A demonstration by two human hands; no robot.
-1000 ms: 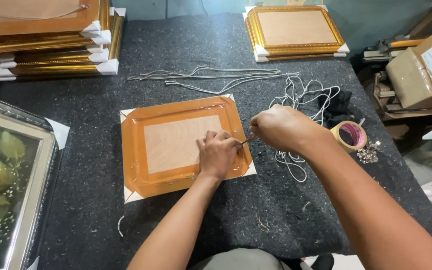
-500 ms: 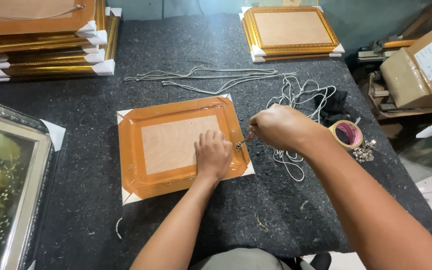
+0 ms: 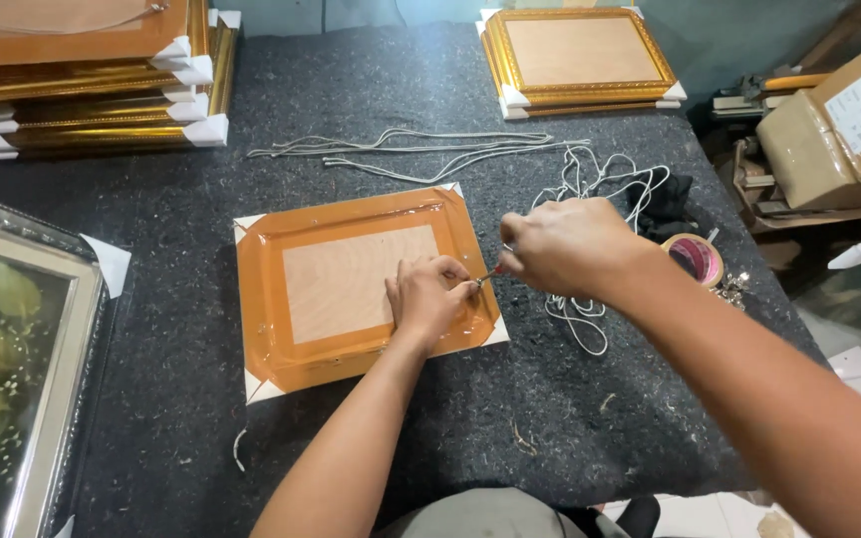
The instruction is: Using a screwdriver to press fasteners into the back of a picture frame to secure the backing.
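a rectangular frame (image 3: 366, 284) is lying face down near the middle of the table (image 3: 171, 399), its back showing: a glossy orange wrap around a paler matte board panel, with white card protectors on the corners. the left hand (image 3: 429, 296) is pressing flat on the frame's right part, fingers (image 3: 458, 289) curled down at the right rail. the right hand (image 3: 565, 244) is hovering just beside that edge, fingers clenched around a small thin tool (image 3: 491, 275) with a metal tip and a bit of red at the grip; the tip is meeting the frame right by the left fingertips. what exactly sits under the tip is too small to tell.

the table is wearing a dark, speckled felt-like cover with stray bits of fluff and thread. a loose tangle of white cord (image 3: 600, 189) is lying behind the right hand, and straighter lengths of cord (image 3: 401, 149) are stretching across the table beyond the frame. a roll of tape (image 3: 695, 259) is sitting near the right edge. a stack of gilded frames (image 3: 92, 90) is standing at the far left, another gold frame pile (image 3: 580, 55) at the far middle. a silver-edged picture with green leaves (image 3: 2, 359) is lying at the left. brown cardboard boxes (image 3: 849, 130) are sitting off to the right.
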